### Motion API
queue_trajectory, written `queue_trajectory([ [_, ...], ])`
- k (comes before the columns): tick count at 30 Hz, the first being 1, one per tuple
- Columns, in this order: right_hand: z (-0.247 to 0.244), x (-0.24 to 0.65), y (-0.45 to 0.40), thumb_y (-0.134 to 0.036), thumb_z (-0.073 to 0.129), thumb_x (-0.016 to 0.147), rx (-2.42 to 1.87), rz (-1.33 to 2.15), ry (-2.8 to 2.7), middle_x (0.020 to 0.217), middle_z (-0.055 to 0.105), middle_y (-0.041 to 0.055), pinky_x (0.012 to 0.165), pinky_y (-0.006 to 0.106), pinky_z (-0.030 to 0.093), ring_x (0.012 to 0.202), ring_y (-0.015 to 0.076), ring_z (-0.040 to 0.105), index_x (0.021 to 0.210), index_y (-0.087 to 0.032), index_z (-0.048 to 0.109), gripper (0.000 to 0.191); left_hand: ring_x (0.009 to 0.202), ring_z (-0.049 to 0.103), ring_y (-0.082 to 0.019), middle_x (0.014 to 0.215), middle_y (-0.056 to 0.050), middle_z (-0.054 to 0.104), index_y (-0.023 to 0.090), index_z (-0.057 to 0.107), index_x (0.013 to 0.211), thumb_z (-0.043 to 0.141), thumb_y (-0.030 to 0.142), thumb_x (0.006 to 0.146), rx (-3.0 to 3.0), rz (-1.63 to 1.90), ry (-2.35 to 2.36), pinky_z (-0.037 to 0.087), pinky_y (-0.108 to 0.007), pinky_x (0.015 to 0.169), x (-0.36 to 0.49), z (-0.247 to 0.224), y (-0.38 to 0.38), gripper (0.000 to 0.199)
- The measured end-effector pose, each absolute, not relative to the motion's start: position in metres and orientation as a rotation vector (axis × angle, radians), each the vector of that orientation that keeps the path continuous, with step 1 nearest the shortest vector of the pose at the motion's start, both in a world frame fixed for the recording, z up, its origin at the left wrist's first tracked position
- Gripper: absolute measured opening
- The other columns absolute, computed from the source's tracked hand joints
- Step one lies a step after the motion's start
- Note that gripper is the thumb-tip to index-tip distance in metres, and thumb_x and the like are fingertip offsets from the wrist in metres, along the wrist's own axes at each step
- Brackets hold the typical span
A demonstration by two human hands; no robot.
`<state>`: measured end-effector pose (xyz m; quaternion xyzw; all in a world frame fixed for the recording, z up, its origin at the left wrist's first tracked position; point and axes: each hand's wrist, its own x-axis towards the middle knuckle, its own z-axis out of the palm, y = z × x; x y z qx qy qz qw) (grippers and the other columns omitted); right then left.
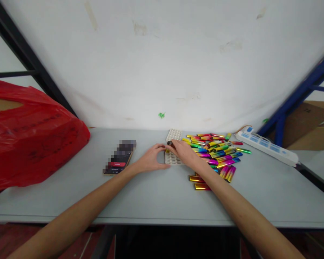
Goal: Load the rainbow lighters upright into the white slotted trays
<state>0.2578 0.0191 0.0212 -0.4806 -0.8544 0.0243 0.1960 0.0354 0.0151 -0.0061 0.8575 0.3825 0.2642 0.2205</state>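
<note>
A pale tray with rows of holes [173, 159] lies on the grey table, and a similar pale holed piece [174, 134] is behind it. My left hand [151, 158] curves round the tray's left side, thumb and fingers apart, fingertips near a small dark-ended item [169, 143]. My right hand [181, 149] is over the tray with its fingers closed round that item, whose lower part looks yellow. Right of the tray lies a loose pile of shiny multicoloured tubes [218, 153], partly hidden by my right forearm.
A phone [124, 156] lies left of my left hand. A large red plastic bag [35, 136] fills the table's left end. A white power strip [267, 145] lies at the right, near cardboard [299, 126]. The white wall [162, 72] rises behind the table.
</note>
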Motion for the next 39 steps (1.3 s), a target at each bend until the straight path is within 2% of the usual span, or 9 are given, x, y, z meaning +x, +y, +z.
queue_trajectory([
  [3, 0.021, 0.257, 0.019, -0.043, 0.064, 0.116, -1.352, 0.092, -2.396, 0.107, 0.083, 0.0149, 0.083, 0.032, 0.051, 0.1, 0.0274, 0.078, 0.116, -0.017, 0.072, 0.027, 0.144, 0.065, -0.037, 0.154, -0.014, 0.067, 0.023, 0.075, 0.139, 0.096, 0.052, 0.08, 2.363, 0.726, 1.078, 0.048, -0.053, 0.13, 0.037, -0.005, 0.014, 0.07],
  [8, 0.028, 0.291, 0.025, -0.041, 0.06, 0.117, -1.292, 0.058, -2.29, 0.109, 0.082, 0.0108, 0.094, 0.035, 0.054, 0.1, 0.0258, 0.077, 0.141, -0.018, 0.069, 0.035, 0.144, 0.065, -0.038, 0.153, -0.013, 0.069, 0.023, 0.077, 0.134, 0.095, 0.063, 0.078, 2.351, 0.738, 1.124, 0.05, -0.052, 0.129, 0.038, -0.004, 0.014, 0.071],
  [11, 0.034, 0.328, 0.033, -0.029, 0.053, 0.117, -1.44, -0.108, -2.284, 0.121, 0.08, 0.0164, 0.105, 0.039, 0.053, 0.116, 0.0297, 0.074, 0.125, -0.017, 0.078, 0.029, 0.144, 0.065, -0.038, 0.154, -0.014, 0.068, 0.022, 0.078, 0.132, 0.095, 0.065, 0.078, 2.346, 0.728, 1.119, 0.05, -0.053, 0.13, 0.038, -0.004, 0.014, 0.071],
  [13, 0.037, 0.351, 0.038, -0.025, 0.055, 0.115, -1.616, -0.158, -2.294, 0.125, 0.079, 0.0192, 0.108, 0.041, 0.053, 0.119, 0.0321, 0.074, 0.127, -0.014, 0.08, 0.029, 0.144, 0.065, -0.038, 0.154, -0.014, 0.068, 0.022, 0.078, 0.132, 0.094, 0.067, 0.078, 2.341, 0.724, 1.122, 0.05, -0.053, 0.13, 0.038, -0.003, 0.014, 0.072],
  [21, 0.033, 0.389, 0.042, -0.018, 0.063, 0.109, -1.781, -0.022, -2.383, 0.132, 0.082, 0.0152, 0.107, 0.039, 0.055, 0.122, 0.0299, 0.075, 0.127, -0.017, 0.082, 0.026, 0.146, 0.064, -0.039, 0.156, -0.015, 0.066, 0.022, 0.076, 0.133, 0.091, 0.069, 0.079, 2.328, 0.708, 1.14, 0.048, -0.053, 0.132, 0.037, -0.004, 0.014, 0.073],
  [26, 0.023, 0.396, 0.048, -0.015, 0.068, 0.105, -1.707, -0.021, -2.344, 0.124, 0.081, 0.0183, 0.106, 0.04, 0.055, 0.118, 0.0298, 0.075, 0.118, -0.015, 0.082, 0.018, 0.147, 0.064, -0.039, 0.155, -0.014, 0.066, 0.022, 0.076, 0.133, 0.091, 0.069, 0.08, 2.332, 0.705, 1.123, 0.049, -0.052, 0.131, 0.037, -0.004, 0.014, 0.073],
  [31, 0.022, 0.399, 0.046, -0.022, 0.068, 0.107, -1.621, -0.049, -2.221, 0.112, 0.081, 0.0159, 0.089, 0.037, 0.054, 0.101, 0.0294, 0.075, 0.115, -0.017, 0.073, 0.011, 0.144, 0.066, -0.039, 0.154, -0.014, 0.067, 0.023, 0.076, 0.132, 0.091, 0.069, 0.08, 2.346, 0.722, 1.119, 0.05, -0.054, 0.13, 0.036, -0.004, 0.015, 0.072],
  [35, 0.029, 0.388, 0.039, -0.035, 0.059, 0.11, -1.477, 0.13, -1.953, 0.087, 0.079, 0.0054, 0.074, 0.032, 0.047, 0.075, 0.0239, 0.07, 0.125, -0.019, 0.068, 0.023, 0.144, 0.066, -0.039, 0.154, -0.015, 0.067, 0.022, 0.076, 0.133, 0.091, 0.07, 0.081, 2.349, 0.71, 1.11, 0.05, -0.054, 0.13, 0.036, -0.004, 0.015, 0.072],
  [39, 0.033, 0.367, 0.033, -0.062, 0.065, 0.102, -1.307, 0.369, -1.697, 0.069, 0.064, -0.0021, 0.066, 0.031, 0.041, 0.064, 0.0195, 0.057, 0.114, -0.02, 0.074, 0.046, 0.144, 0.065, -0.039, 0.155, -0.015, 0.066, 0.022, 0.076, 0.133, 0.09, 0.073, 0.08, 2.341, 0.713, 1.113, 0.049, -0.052, 0.131, 0.036, -0.004, 0.015, 0.074],
])
